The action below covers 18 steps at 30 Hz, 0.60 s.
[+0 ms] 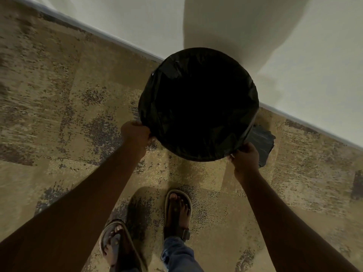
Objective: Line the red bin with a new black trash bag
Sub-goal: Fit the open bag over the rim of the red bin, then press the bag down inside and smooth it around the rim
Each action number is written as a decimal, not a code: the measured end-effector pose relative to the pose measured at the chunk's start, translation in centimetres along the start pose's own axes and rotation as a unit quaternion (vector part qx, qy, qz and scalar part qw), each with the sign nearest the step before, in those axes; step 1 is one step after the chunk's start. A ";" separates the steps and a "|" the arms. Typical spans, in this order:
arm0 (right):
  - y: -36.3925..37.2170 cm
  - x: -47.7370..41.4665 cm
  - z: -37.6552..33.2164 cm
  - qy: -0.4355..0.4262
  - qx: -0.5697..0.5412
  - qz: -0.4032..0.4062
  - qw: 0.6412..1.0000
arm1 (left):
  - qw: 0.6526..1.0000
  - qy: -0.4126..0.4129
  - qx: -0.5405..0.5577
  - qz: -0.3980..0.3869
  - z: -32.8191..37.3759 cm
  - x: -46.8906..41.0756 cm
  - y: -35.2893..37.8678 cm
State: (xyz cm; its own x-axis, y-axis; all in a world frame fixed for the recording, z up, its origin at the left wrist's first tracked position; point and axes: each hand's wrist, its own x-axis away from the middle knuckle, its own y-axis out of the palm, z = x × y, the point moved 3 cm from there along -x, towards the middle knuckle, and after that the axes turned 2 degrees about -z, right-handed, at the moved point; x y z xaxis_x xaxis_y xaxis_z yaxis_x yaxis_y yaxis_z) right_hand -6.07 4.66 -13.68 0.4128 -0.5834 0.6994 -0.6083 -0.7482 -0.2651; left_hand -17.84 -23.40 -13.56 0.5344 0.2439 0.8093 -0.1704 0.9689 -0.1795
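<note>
A round bin stands on the carpet against the wall, fully wrapped by a black trash bag folded over its rim; no red of the bin shows. The bag's dark opening faces up at me. My left hand grips the bag's folded edge at the near-left of the rim. My right hand grips the edge at the near-right. Both hands have their fingers curled on the plastic.
A crumpled piece of black plastic lies on the floor just right of the bin, by my right hand. A pale wall runs diagonally behind. My two sandalled feet stand on the patterned brown carpet below the bin.
</note>
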 end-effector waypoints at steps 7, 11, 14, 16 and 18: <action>-0.4 0.4 -0.5 0.059 -0.131 -0.050 0.988 | 0.991 -0.016 0.093 -0.091 1.8 0.8 0.0; -0.3 0.3 -0.5 0.076 -0.168 -0.096 0.978 | 0.992 0.007 0.037 -0.124 1.6 0.9 0.8; 0.2 0.2 -0.9 0.050 -0.121 -0.125 0.984 | 0.993 0.004 0.028 -0.115 1.9 0.6 1.2; 0.4 0.3 -1.3 0.047 -0.110 -0.100 0.988 | 0.994 -0.018 0.036 -0.099 2.2 0.1 1.0; 0.1 0.4 -1.7 0.054 -0.104 -0.054 0.992 | 0.997 -0.034 0.025 -0.063 2.4 -0.3 0.6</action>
State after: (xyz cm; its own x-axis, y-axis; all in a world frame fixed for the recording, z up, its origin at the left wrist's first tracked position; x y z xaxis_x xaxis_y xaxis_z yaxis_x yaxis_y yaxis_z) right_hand -7.12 4.89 -12.32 0.4151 -0.4587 0.7857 -0.6963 -0.7160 -0.0501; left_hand -20.13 -23.01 -12.57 0.4968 0.1162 0.8600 -0.1473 0.9879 -0.0484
